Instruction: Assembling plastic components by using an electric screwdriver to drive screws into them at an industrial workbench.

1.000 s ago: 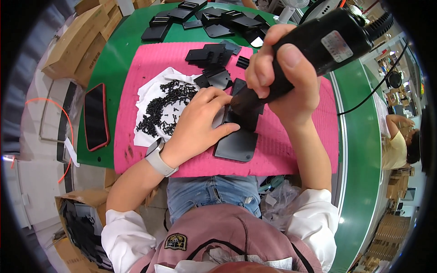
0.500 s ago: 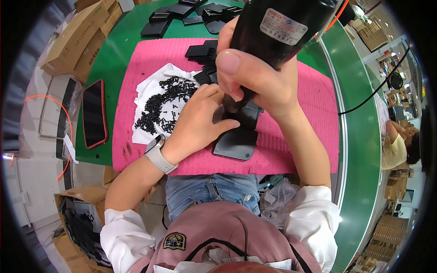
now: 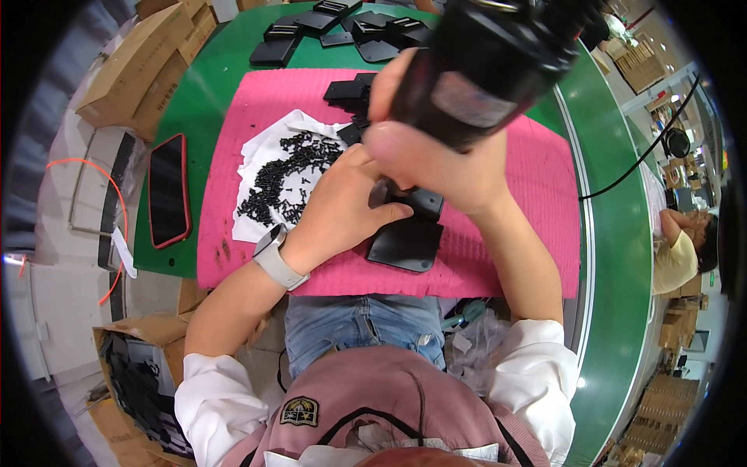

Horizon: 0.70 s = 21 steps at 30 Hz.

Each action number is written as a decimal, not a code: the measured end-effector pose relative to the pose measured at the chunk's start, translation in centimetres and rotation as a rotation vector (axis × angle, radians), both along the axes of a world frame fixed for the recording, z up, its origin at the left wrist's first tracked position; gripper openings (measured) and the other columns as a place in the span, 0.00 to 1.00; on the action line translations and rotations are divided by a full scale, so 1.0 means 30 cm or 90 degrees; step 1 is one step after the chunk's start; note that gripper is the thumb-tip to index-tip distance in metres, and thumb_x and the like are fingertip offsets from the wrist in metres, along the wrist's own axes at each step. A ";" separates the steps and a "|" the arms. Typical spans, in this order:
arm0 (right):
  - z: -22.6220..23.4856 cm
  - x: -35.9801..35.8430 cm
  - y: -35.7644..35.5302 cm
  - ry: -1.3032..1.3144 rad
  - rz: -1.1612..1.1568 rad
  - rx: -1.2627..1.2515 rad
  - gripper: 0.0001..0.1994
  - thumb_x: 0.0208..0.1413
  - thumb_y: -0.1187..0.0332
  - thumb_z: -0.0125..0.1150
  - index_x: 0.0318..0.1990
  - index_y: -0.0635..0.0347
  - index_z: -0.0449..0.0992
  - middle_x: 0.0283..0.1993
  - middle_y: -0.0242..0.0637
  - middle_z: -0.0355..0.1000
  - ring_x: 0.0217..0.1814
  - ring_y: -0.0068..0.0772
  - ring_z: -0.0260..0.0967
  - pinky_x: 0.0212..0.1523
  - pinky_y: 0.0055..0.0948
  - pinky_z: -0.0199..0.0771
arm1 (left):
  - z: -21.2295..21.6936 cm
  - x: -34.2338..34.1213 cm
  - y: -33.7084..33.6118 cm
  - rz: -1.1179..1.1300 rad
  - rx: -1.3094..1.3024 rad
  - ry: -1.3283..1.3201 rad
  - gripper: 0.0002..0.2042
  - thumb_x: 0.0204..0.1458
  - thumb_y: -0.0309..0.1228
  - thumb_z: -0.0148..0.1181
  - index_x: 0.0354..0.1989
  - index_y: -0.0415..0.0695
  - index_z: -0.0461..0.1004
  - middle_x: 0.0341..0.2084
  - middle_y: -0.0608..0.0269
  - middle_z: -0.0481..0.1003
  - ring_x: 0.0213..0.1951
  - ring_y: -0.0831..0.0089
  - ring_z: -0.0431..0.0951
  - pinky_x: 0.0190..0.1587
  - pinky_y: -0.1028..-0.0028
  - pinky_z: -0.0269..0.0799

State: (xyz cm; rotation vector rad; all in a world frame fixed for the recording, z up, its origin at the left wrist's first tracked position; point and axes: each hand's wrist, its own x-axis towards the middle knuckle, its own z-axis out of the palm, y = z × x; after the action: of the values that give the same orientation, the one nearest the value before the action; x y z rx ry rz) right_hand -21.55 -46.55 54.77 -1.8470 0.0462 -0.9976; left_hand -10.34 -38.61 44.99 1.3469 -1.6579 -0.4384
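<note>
My right hand [image 3: 447,159] is wrapped round a large black electric screwdriver [image 3: 475,74], its body tilted with the top end to the upper right and blurred. The screwdriver's tip is hidden behind my hands. Below it lies a black plastic part [image 3: 406,244] with a flat, round-cornered near end, on a pink ribbed mat [image 3: 513,265]. My left hand [image 3: 342,198] grips this part from the left, thumb along its edge, the other fingertips mostly hidden. Left of that hand, a heap of small black screws [image 3: 268,183] is spread on a white cloth [image 3: 249,226].
More black plastic pieces [image 3: 346,92] lie at the mat's far side, with several black housings [image 3: 276,50] beyond. A red-edged phone [image 3: 169,191] rests on the green table [image 3: 210,86] at left. Cardboard boxes [image 3: 140,66] stand far left; a person [image 3: 677,249] sits far right.
The screwdriver's body has tilted and lifted a little, and my right hand has moved with it. My left hand stays on the plastic part. The whole view has shifted slightly.
</note>
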 end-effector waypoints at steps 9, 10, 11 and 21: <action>0.011 -0.437 -0.199 0.013 -0.150 0.366 0.25 0.61 0.65 0.52 0.64 0.63 0.57 0.25 0.24 0.54 0.21 0.14 0.49 0.19 0.15 0.53 | -0.033 0.038 0.023 -0.053 -0.200 -0.145 0.22 0.34 0.36 0.69 0.39 0.40 0.75 0.38 0.58 0.70 0.45 0.58 0.69 0.47 0.62 0.66; -0.026 -0.521 -0.254 0.094 -0.255 0.314 0.26 0.59 0.64 0.55 0.63 0.61 0.59 0.27 0.24 0.58 0.23 0.14 0.53 0.21 0.15 0.55 | -0.029 0.031 0.003 -0.058 -0.256 -0.180 0.20 0.32 0.40 0.69 0.34 0.41 0.75 0.34 0.58 0.70 0.42 0.58 0.70 0.41 0.62 0.68; -0.070 -0.596 -0.294 0.147 -0.317 0.271 0.26 0.57 0.65 0.58 0.61 0.64 0.60 0.26 0.25 0.59 0.25 0.15 0.57 0.20 0.17 0.56 | -0.013 0.017 0.004 -0.045 -0.329 -0.198 0.20 0.31 0.43 0.68 0.28 0.41 0.74 0.31 0.59 0.69 0.40 0.59 0.71 0.36 0.62 0.69; -0.245 -0.673 -0.432 0.336 -0.551 0.251 0.11 0.53 0.67 0.58 0.38 0.67 0.72 0.25 0.41 0.67 0.22 0.36 0.66 0.23 0.37 0.71 | 0.019 0.282 0.811 0.637 -0.305 -0.176 0.21 0.37 0.33 0.72 0.41 0.42 0.75 0.34 0.59 0.71 0.35 0.64 0.73 0.38 0.69 0.72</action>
State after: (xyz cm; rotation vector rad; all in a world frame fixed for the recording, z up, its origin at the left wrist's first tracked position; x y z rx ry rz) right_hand -41.73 -59.51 47.43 -1.6619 1.3506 -0.9195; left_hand -1.88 -14.28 45.55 1.6818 -0.9849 0.7076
